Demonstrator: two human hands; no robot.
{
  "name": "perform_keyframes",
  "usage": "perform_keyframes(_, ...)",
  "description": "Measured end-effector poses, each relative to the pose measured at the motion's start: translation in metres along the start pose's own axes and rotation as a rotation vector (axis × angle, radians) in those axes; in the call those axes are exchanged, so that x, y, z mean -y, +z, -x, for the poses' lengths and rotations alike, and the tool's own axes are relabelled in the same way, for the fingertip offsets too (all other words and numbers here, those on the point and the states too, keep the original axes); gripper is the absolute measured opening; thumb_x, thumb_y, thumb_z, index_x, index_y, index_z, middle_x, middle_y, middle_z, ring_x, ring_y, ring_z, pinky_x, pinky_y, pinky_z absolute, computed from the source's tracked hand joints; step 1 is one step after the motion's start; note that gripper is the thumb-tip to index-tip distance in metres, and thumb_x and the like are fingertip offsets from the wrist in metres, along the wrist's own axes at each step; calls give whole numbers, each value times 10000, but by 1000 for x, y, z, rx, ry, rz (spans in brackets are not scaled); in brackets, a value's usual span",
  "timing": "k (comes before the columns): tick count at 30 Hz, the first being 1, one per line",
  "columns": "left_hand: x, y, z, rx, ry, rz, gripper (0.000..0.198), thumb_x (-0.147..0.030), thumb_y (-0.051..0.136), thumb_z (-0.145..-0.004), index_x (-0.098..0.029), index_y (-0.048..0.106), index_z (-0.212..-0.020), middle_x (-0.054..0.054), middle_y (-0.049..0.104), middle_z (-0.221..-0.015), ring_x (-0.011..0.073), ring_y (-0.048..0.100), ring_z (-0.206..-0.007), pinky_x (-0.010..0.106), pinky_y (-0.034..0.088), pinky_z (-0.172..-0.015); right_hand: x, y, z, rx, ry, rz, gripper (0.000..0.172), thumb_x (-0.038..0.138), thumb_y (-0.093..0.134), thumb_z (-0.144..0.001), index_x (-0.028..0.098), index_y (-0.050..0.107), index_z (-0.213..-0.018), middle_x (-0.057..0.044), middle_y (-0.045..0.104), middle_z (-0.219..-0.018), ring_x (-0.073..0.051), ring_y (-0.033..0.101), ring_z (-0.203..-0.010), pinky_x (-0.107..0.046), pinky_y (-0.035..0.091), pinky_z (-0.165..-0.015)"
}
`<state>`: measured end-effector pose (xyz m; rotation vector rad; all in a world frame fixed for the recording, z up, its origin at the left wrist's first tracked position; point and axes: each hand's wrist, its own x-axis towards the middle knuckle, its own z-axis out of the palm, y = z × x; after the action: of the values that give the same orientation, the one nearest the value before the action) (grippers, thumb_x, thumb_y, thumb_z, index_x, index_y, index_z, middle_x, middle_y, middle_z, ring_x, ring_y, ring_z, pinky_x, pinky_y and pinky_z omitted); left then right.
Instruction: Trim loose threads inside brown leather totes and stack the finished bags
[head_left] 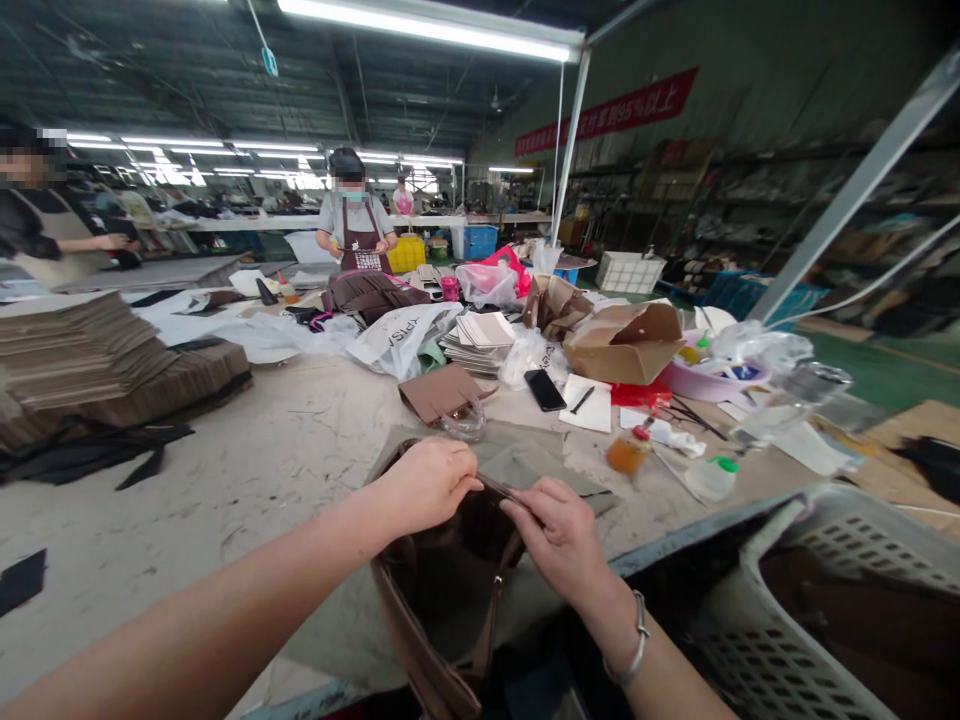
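Observation:
A brown bag (pixel 420 625) stands with its mouth facing up at the table's near edge, its dark inside showing. My left hand (pixel 431 482) is closed on the far rim of the bag, fingers pinched together. Just to the right, my right hand (pixel 555 535) pinches the same rim between thumb and fingers; a silver bangle is on that wrist. A grey sheet (pixel 517 450) lies under and behind the bag. Beyond it rests a brown folded piece (pixel 442 392) with a clear plastic loop.
Stacked brown panels (pixel 75 350) stand at left. Behind are a phone (pixel 544 391), a cardboard box (pixel 624 342), a bottle of orange liquid (pixel 628 452) and a green-capped bottle (pixel 712 480). A white basket (pixel 787 640) is at right. Two people work across the tables.

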<state>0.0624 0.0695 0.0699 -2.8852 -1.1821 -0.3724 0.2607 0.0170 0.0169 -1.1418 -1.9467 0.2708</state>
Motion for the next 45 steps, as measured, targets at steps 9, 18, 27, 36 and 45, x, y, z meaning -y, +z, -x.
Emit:
perform_keyframes(9,-5,-4,1,-19,12,-6,211,-264,506,-867,-147,569,-703,46,619,-757,173,578,-731,290,437,-680,-1,-13,-5,120,-85,184,389,442,558,-865,188,600,-1157,-74,611,-846,-197,560,-790,-297,446,-687)
perform_keyframes(18,-2,-9,4,-15,6,14,217,-313,569,-832,-142,607,-704,52,638,-747,182,599,-737,283,443,-668,8,0,-21,126,-98,264,311,284,459,-924,193,599,-663,-32,509,-652,-163,497,-662,-289,369,-592)
perform_keyframes(27,30,-24,12,65,97,78,192,-301,576,-835,-166,655,-724,35,668,-816,146,614,-804,226,439,-735,8,1,-19,97,-139,215,340,244,440,-923,187,489,-592,-14,433,-620,-153,437,-619,-303,333,-577)
perform_keyframes(36,23,-12,10,-43,-12,40,229,-292,553,-835,-142,640,-686,44,641,-730,151,590,-686,245,428,-626,9,2,-19,111,-121,185,356,265,424,-933,193,495,-593,-17,443,-622,-153,447,-620,-297,338,-573)
perform_keyframes(45,23,-9,11,-77,-24,48,216,-271,554,-835,-138,633,-685,47,632,-727,156,591,-680,261,441,-624,13,-14,-29,281,-84,253,285,437,456,-915,231,652,-900,-27,571,-747,-164,564,-705,-272,413,-605)
